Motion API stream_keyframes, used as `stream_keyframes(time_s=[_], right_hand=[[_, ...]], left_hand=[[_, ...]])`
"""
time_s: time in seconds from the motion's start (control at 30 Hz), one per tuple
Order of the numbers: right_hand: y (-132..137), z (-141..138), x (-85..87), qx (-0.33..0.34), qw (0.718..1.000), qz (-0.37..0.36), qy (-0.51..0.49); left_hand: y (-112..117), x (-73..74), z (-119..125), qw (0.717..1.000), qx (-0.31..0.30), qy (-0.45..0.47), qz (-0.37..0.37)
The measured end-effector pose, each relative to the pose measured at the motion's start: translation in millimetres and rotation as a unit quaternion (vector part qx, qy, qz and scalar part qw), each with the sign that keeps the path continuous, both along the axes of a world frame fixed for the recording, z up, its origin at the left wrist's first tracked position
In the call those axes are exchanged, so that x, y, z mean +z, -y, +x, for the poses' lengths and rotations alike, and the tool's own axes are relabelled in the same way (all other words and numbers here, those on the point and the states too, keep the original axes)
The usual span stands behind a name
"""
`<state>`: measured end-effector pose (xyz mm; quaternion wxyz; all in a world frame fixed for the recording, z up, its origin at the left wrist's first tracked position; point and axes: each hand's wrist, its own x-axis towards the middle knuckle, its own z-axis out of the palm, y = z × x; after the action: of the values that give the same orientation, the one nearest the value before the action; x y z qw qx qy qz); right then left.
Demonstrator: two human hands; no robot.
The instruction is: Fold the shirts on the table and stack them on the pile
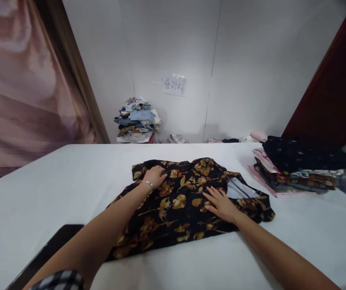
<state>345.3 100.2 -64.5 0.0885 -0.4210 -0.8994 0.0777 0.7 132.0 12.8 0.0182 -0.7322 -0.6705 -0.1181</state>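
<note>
A black shirt with a brown and yellow flower print [179, 201] lies spread on the white table. Its neck opening, showing a pale blue-grey patch [241, 188], faces right. My left hand [155, 177] rests on the shirt's upper left part, near a sleeve; the fingers are partly curled over the cloth, and whether they pinch it I cannot tell. My right hand [221, 204] lies flat on the shirt beside the neck opening, fingers spread. A bracelet [149, 185] circles my left wrist.
Folded clothes [300, 169] are stacked on the table's right side. A taller pile of clothes [138, 121] stands behind the far edge. Under my left forearm is a flat black object [52, 245]. A paper sign [174, 85] hangs on the wall; a pink curtain [24, 88] hangs at left.
</note>
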Motion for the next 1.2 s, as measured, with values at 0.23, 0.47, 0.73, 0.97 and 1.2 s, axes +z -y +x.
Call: stream_keyframes(time_s=[0.23, 0.47, 0.73, 0.97, 1.2], right_hand=[[6.0, -1.3, 6.6, 0.000, 1.000, -0.019, -0.004], [9.2, -2.4, 10.4, -0.001, 0.999, -0.027, -0.017], [9.8, -4.2, 11.9, -0.006, 0.999, -0.036, -0.017], [8.5, -4.3, 11.1, -0.005, 1.000, -0.018, -0.021], [6.7, -5.6, 10.6, -0.012, 1.000, -0.019, -0.014]], left_hand=[[-76.2, -8.9, 13.8, 0.999, 0.035, -0.019, -0.017], [-117.8, -25.9, 17.0, 0.995, 0.054, -0.035, -0.081], [-127.6, -10.2, 25.9, 0.980, 0.077, -0.057, -0.176], [-101.3, 38.5, 24.8, 0.995, 0.085, -0.046, 0.033], [-37.0, 53.3, 32.9, 0.997, -0.043, -0.049, 0.042]])
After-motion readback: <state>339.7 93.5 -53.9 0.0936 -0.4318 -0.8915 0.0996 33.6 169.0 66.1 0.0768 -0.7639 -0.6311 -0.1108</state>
